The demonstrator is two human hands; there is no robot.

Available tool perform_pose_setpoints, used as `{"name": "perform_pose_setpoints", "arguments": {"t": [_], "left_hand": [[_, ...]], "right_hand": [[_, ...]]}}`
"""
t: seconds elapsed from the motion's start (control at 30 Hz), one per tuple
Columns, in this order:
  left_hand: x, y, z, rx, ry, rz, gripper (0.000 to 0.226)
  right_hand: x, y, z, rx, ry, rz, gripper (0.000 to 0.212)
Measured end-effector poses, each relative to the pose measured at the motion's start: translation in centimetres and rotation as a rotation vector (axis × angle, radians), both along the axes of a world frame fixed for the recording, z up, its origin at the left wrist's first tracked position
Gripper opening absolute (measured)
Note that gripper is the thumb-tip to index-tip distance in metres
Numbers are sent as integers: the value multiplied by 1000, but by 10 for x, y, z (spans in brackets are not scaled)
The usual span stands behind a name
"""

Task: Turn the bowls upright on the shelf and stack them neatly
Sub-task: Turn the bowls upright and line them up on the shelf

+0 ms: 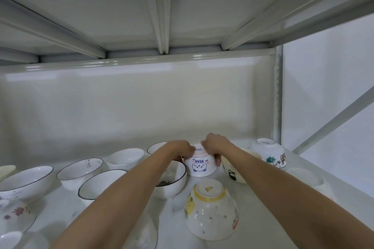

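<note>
An upside-down white bowl with a blue bear print (200, 164) stands mid-shelf. My left hand (183, 148) grips its foot ring from the left, and my right hand (215, 144) grips it from the right, thumb down its side. Nearer me, a yellow-rimmed speckled bowl (211, 211) lies upside down. A flower-print bowl (270, 152) sits upside down at the back right. A panda-print bowl (235, 174) is partly hidden by my right forearm. Several black-rimmed bowls (96, 185) stand upright on the left.
The white shelf (263, 226) has a back wall and a low shelf above it. A plain white bowl (125, 157) sits upright at the back. A red-patterned bowl (16, 216) lies at the left edge. A white upside-down bowl (307, 177) is on the right.
</note>
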State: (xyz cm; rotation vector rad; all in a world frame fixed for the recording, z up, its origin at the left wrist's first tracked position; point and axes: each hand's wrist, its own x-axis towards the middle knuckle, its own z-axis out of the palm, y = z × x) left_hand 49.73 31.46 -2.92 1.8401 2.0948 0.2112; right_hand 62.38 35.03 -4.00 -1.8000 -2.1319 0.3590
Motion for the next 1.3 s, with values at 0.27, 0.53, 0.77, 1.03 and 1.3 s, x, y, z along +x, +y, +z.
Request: {"name": "perform_pose_setpoints", "arguments": {"t": [0.27,0.53,0.77,1.03,1.3], "left_hand": [[3,-3,11,202,-451,76,45],[-11,-8,23,528,-414,-25,81],[-8,-18,13,755,-256,-211,82],[-23,-19,15,394,-634,-52,72],[1,-11,8,248,-448,125,20]], "right_hand": [[14,-3,20,254,134,-50,37],[33,1,45,90,737,-155,42],[48,-22,54,-480,770,-78,46],[49,-12,42,-420,772,-13,24],[27,0,23,-279,657,20,21]]}}
